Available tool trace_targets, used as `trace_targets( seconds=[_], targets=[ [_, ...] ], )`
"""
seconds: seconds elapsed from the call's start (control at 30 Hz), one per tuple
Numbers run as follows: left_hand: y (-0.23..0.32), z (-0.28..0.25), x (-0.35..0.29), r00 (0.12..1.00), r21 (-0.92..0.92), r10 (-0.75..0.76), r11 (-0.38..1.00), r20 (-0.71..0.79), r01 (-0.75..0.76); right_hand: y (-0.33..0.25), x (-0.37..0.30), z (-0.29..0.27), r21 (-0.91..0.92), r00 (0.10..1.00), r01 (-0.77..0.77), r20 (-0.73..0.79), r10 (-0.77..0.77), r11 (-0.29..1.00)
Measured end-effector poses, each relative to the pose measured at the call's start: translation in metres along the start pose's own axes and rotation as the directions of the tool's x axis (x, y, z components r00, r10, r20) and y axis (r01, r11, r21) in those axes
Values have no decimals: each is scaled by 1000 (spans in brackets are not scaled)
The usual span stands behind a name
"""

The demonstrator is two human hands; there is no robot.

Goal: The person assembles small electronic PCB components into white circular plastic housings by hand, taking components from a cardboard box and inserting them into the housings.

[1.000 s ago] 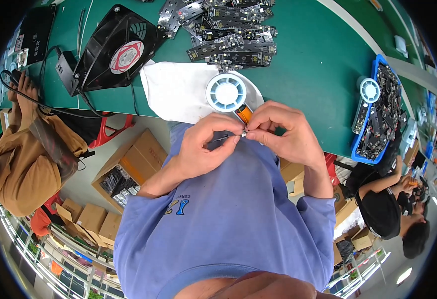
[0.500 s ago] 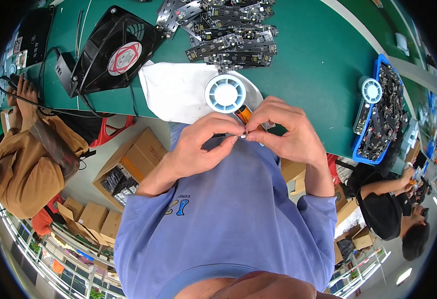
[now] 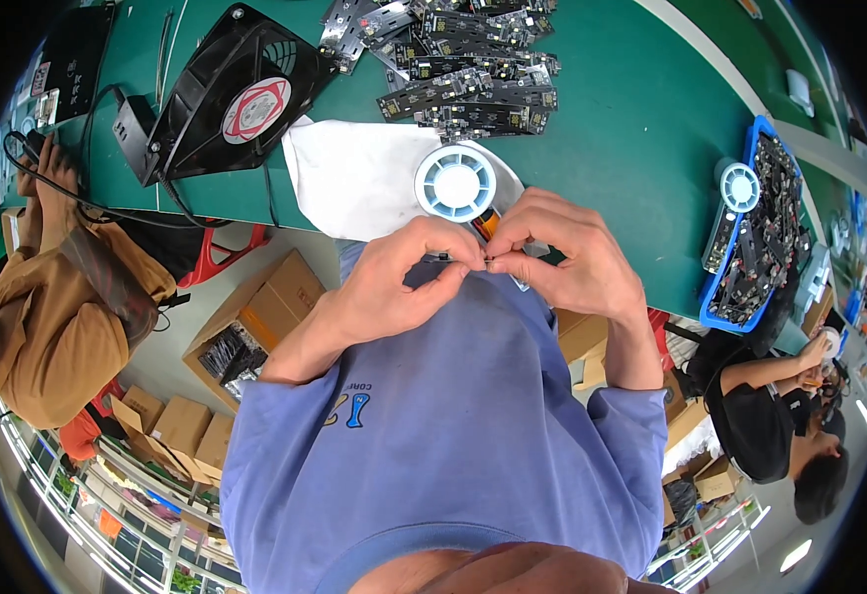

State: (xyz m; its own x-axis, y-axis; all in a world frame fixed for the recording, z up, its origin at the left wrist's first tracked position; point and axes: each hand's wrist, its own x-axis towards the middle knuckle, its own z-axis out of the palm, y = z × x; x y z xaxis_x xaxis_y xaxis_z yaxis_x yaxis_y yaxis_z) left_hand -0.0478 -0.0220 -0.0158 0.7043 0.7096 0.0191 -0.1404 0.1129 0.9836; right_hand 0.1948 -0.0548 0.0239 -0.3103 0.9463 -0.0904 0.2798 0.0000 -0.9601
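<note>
My left hand (image 3: 409, 272) and my right hand (image 3: 577, 252) meet in front of my chest at the table's near edge. Each pinches thumb against forefinger, the tips almost touching. Between them is a tiny part, mostly covered by the fingers, so its kind does not show. Just beyond the fingertips, a pale blue round spool-like piece with a spoked face (image 3: 455, 184) rests by a white cloth (image 3: 344, 178). An orange and dark object (image 3: 486, 223) shows between that piece and my right hand.
Slim black circuit boards (image 3: 468, 74) lie heaped at the back of the green table (image 3: 631, 119). A black fan (image 3: 240, 104) with a cable stands at left. On the right, a blue tray (image 3: 756, 223) holds dark parts. Cardboard boxes (image 3: 260, 317) sit below; people work on both sides.
The fingertips have drawn closer together, and less of the tiny part shows between them. Both hands stay in nearly the same place; the whole view has shifted slightly.
</note>
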Motion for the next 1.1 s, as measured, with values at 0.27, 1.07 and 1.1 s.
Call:
trace_targets(
  seconds=[0.27,1.07,1.1],
  targets=[
    [-5,15,-2,974,108,135,987,-181,-117,-3,0,10,65,992,16,-128,-7,998],
    [0,19,-3,984,-56,67,995,-166,-77,-1,0,9,48,998,35,-44,-33,998],
    [0,19,-3,984,-54,68,995,-167,-78,-2,1,9,42,998,52,-36,-50,998]
  ],
)
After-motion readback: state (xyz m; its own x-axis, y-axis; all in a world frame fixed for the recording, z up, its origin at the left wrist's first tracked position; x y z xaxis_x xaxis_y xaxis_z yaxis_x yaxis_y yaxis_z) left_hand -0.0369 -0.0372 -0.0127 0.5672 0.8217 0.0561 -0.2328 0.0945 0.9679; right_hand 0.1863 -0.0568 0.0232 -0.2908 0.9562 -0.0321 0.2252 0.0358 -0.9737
